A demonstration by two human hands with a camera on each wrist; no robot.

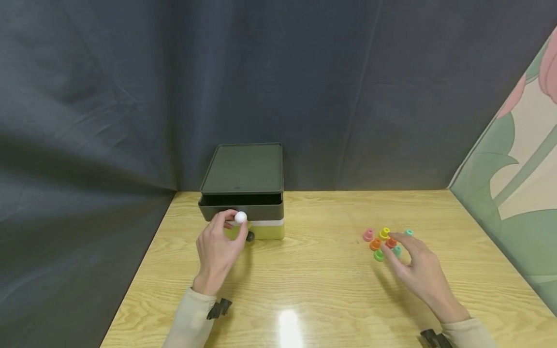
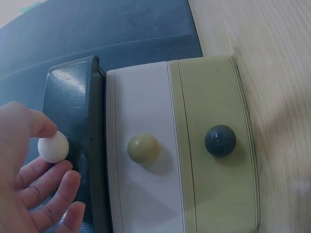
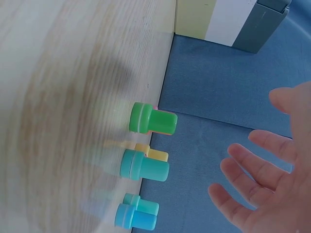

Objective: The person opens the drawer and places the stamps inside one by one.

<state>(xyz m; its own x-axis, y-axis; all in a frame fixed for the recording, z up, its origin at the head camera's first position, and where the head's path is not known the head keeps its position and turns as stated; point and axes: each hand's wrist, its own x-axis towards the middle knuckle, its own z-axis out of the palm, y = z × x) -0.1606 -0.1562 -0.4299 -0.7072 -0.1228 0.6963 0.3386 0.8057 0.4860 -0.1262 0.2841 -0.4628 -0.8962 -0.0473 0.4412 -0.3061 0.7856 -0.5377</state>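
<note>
My left hand (image 1: 216,249) pinches the round white knob (image 1: 241,217) of a dark top drawer (image 1: 267,212) between thumb and fingers. That drawer stands partly pulled out of a small chest (image 1: 250,169), with a dark gap showing above its front. In the left wrist view, a pale yellow knob (image 2: 144,149) sits on the white drawer and a dark knob (image 2: 220,141) on the yellow-green one. My right hand (image 1: 422,273) hovers with relaxed, parted fingers over several small coloured peg-shaped pieces (image 1: 375,244), holding nothing. From the right wrist, a green piece (image 3: 153,119) shows a wide base and narrower top.
The pieces stand in a loose group on the right of the wooden table (image 1: 322,270). Behind the chest hangs a dark curtain (image 1: 313,96), which also covers the left side. A flower-patterned cloth (image 1: 522,193) borders the table's right edge.
</note>
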